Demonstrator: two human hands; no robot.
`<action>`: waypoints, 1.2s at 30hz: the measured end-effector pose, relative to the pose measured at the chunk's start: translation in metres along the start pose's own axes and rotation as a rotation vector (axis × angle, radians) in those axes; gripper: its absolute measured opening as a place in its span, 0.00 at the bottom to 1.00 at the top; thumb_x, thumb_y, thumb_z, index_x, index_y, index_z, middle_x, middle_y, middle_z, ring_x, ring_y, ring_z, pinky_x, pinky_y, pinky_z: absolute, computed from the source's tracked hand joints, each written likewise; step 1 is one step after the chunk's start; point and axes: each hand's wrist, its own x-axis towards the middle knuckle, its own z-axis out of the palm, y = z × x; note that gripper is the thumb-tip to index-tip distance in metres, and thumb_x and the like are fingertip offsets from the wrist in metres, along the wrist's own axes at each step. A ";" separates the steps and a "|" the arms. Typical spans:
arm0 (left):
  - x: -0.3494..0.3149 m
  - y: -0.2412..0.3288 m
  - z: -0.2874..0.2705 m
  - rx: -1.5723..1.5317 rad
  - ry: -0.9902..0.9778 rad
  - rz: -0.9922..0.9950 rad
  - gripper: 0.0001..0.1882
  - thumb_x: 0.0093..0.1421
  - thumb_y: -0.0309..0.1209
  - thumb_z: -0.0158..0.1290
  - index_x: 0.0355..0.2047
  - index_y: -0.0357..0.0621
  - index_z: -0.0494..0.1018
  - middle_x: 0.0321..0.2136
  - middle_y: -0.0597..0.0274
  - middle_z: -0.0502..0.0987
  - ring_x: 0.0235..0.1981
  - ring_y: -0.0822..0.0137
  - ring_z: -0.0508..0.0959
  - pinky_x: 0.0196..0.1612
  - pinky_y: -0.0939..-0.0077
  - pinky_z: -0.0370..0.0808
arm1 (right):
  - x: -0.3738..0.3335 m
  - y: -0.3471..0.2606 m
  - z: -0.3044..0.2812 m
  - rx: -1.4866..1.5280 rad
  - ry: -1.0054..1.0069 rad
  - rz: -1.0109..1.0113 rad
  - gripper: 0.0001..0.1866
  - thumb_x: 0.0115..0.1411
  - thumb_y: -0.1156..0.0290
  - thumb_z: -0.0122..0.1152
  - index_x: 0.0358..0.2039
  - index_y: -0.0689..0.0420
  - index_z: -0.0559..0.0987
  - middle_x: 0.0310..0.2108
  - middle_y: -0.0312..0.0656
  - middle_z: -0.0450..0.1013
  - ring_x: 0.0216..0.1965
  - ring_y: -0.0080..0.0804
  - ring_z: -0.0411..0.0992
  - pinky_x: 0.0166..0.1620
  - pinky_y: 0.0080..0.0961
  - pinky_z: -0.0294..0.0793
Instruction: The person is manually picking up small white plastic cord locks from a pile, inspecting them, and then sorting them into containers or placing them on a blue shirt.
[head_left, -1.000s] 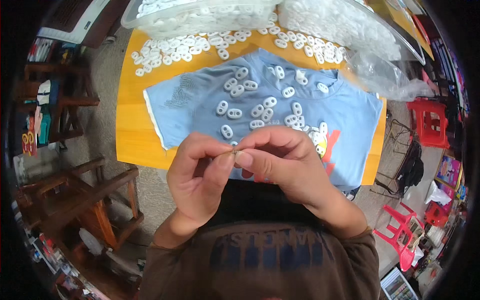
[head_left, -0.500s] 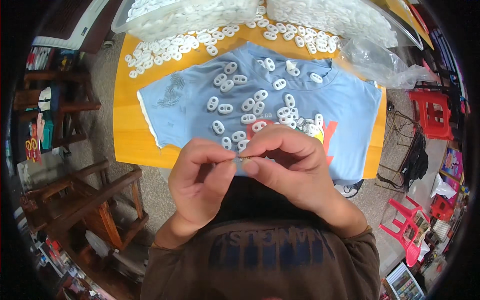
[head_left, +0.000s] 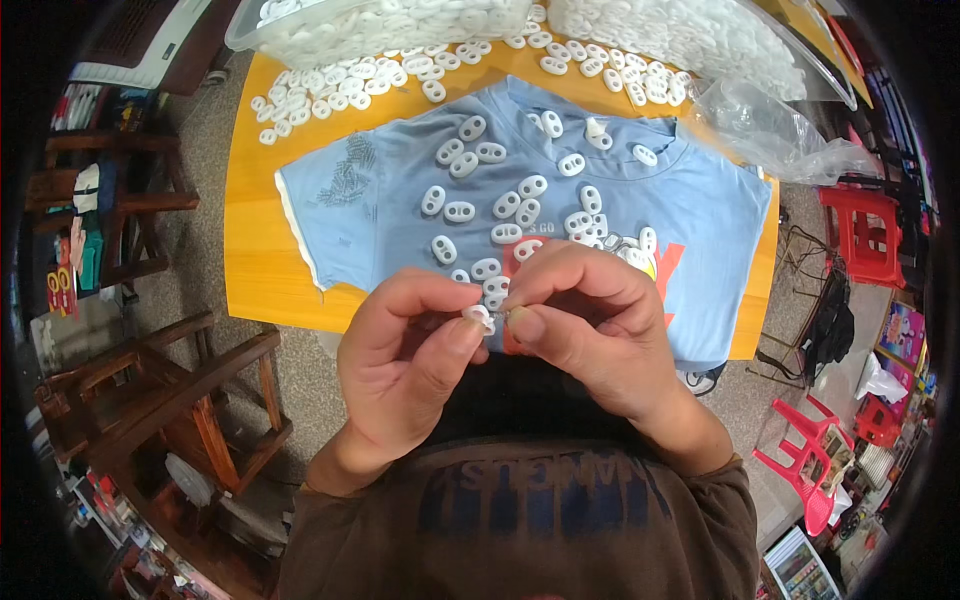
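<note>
Pinching white piece (head_left: 481, 318) in left hand (head_left: 405, 350) | right up close, just left of right hand (head_left: 592, 328) | there, apparently pinching tiny thin part (head_left: 503, 313)

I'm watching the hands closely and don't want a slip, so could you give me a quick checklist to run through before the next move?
1. White piece pinched between thumb and forefinger of the left hand: ok.
2. Right hand closed on a tiny part: ok, though its kind is unclear.
3. Tiny part fitted into the white piece: cannot tell, too small.
4. Blue T-shirt spread out on the yellow table: ok.
5. Loose two-holed pieces on the shirt near the hands: ok.
6. Dark marks on the sleeve, print or loose bits: cannot tell.
</note>
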 end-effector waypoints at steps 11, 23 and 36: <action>0.001 -0.004 -0.001 0.074 -0.040 0.053 0.09 0.56 0.18 0.49 0.38 0.36 0.68 0.32 0.62 0.69 0.26 0.79 0.70 0.30 0.88 0.68 | 0.003 0.005 -0.010 -0.283 -0.074 -0.214 0.03 0.53 0.80 0.57 0.30 0.63 0.74 0.29 0.38 0.69 0.30 0.24 0.67 0.35 0.20 0.66; 0.005 -0.004 -0.001 0.120 -0.074 0.121 0.09 0.55 0.17 0.49 0.37 0.35 0.69 0.32 0.59 0.69 0.26 0.77 0.70 0.30 0.87 0.68 | 0.001 0.006 -0.005 -0.010 0.012 -0.064 0.02 0.53 0.79 0.56 0.29 0.63 0.73 0.28 0.39 0.69 0.28 0.23 0.67 0.32 0.18 0.66; 0.005 -0.006 -0.001 0.110 -0.054 0.115 0.09 0.55 0.16 0.50 0.36 0.36 0.70 0.32 0.61 0.70 0.26 0.78 0.71 0.29 0.88 0.68 | 0.001 0.003 -0.006 0.016 0.014 -0.022 0.03 0.54 0.77 0.57 0.28 0.63 0.73 0.28 0.39 0.70 0.28 0.23 0.66 0.33 0.19 0.65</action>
